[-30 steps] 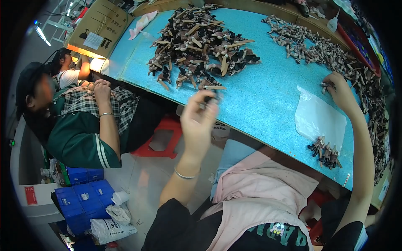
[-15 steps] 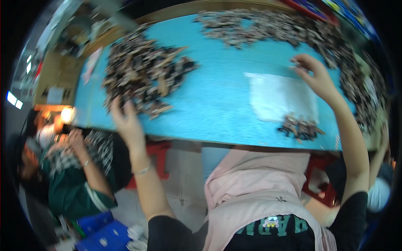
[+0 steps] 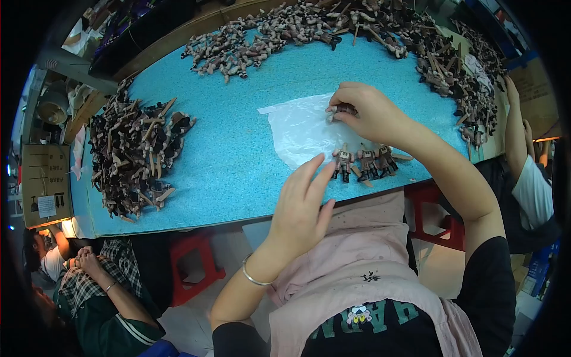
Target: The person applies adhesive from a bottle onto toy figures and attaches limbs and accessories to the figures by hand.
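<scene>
My right hand (image 3: pixel 377 116) is pinching a small figurine (image 3: pixel 344 110) between thumb and fingertips, just above a clear plastic bag (image 3: pixel 294 128). Along the bag's near edge lie a few small painted figurines (image 3: pixel 367 164) side by side, with brown stick-like pieces under and beside them. My left hand (image 3: pixel 302 205) is over the table's front edge, its fingers apart and nothing seen in them. Its fingertips come close to the leftmost figurine (image 3: pixel 343 162) of that row; whether they touch it I cannot tell.
A heap of figurines (image 3: pixel 128 154) covers the table's left end. Another long heap (image 3: pixel 285 30) curves along the far edge and down the right side. A cardboard box (image 3: pixel 47 178) stands at the left. People sit at both sides, and red stools (image 3: pixel 193 265) stand below the blue tabletop (image 3: pixel 220 160).
My left hand has left the left heap and come across to the row of figurines. My right hand has come nearer, over the bag. The whole view has shifted.
</scene>
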The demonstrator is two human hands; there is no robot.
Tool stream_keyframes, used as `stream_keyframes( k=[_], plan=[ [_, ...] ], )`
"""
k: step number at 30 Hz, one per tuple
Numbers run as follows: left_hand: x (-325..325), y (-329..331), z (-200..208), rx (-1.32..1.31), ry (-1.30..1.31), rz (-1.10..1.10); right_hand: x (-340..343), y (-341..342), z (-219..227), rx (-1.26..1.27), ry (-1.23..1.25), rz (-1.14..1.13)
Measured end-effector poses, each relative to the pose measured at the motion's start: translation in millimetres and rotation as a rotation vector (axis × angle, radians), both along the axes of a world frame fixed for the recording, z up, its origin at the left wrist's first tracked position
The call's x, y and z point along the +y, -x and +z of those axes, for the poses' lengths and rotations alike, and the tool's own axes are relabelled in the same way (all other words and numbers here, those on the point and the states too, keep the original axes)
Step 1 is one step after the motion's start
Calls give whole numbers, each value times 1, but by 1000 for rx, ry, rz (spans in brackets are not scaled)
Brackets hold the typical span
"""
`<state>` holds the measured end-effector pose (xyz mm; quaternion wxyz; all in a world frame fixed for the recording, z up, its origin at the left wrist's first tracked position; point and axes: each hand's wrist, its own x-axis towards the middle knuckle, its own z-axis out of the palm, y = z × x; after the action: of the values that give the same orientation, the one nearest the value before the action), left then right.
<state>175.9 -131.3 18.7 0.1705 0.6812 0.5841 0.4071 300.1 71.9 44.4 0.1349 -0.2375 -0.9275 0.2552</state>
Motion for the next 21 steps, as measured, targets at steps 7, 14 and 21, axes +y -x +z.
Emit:
stream_keyframes(
  k=[7,14,21],
  plan=[
    [37,-12,2,133,9,-51,1,-15,7,204,391,-193],
    [21,2,6,145,56,-17,-9,-47,6,412,988,-318],
    [-29,21,13,-45,107,90,-61,-61,9,367,1024,-270]
  ],
)
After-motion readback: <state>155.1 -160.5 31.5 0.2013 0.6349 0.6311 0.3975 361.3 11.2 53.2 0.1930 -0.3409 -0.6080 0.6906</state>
